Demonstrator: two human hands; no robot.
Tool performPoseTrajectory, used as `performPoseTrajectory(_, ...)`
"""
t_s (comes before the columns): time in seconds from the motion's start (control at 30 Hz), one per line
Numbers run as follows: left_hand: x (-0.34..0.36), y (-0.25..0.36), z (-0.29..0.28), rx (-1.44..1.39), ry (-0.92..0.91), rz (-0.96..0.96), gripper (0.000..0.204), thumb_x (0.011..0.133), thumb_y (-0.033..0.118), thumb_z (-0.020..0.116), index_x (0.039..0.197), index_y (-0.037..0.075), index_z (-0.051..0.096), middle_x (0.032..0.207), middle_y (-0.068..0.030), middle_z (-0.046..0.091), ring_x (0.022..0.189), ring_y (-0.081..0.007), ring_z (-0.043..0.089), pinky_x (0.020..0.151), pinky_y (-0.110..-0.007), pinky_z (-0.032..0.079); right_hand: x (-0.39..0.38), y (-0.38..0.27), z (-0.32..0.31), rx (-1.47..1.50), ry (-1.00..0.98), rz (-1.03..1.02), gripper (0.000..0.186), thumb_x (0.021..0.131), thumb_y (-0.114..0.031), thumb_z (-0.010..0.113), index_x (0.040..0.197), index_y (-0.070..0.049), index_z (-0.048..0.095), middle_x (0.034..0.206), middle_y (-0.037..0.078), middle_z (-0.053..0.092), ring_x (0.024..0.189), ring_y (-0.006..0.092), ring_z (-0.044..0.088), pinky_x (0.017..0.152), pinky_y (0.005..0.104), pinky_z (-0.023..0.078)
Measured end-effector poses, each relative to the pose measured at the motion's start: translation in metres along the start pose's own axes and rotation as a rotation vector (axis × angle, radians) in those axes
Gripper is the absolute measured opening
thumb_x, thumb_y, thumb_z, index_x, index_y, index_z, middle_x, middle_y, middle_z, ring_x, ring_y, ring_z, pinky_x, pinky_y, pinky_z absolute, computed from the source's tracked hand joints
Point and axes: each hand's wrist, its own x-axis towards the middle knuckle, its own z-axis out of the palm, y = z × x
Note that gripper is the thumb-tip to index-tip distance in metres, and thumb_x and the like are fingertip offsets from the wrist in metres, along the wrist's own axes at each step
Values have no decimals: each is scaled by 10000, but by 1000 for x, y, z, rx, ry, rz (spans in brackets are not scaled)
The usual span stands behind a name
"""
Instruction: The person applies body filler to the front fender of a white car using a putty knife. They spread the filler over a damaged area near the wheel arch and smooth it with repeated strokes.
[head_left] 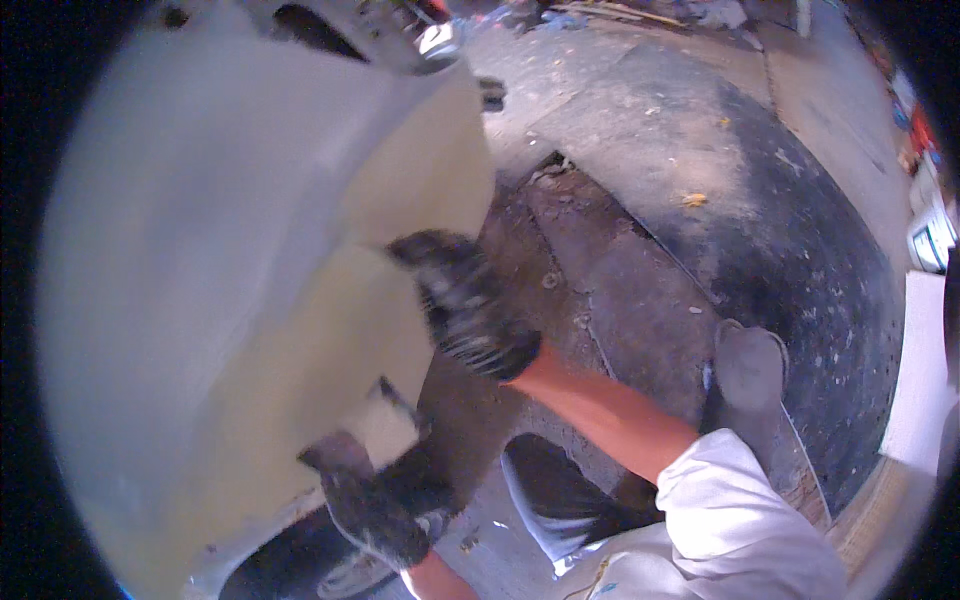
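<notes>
Closest to you, low in the frame, there's your baggy white sleeve [740, 500] and a dark trouser leg [560, 490]. Your left hand in its dark, blurry glove [375, 515] is at lower center, by the bottom of that big curved grey-and-yellowish panel [200, 220] filling the whole left side. Some pale stuff shows between its fingers, but I can't tell if they're gripping it. Your right hand, dark glove too [465, 305], sits mid-frame at the panel's right edge; too smeary to tell whether its fingers are pinched or spread. Right of that is a grey shoe [750, 370] on the floor, then a scuffed black sheet [820, 300], and a white bucket [930, 240] way over at the right edge.
</notes>
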Motion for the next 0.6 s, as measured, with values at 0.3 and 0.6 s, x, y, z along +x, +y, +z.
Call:
performPoseTrajectory(0.3,63,62,48,-1004,89,-663,548,898,308,634,1272,-60,475,1201,-112,569,1062,-213,569,892,-358,492,-37,-24,-77,141,-195,314,407,799,69,579,1188,-47,606,1143,173,607,1055,349,581,918,418,478)
performPoseTrajectory(0.6,71,68,60,-1300,22,-477,652,884,301,639,1372,-54,391,1333,-129,489,1222,-200,470,1036,-336,390,-55,-39,-50,-93,-284,13,528,653,18,639,1154,-149,630,1131,105,569,1062,353,541,904,455,472)
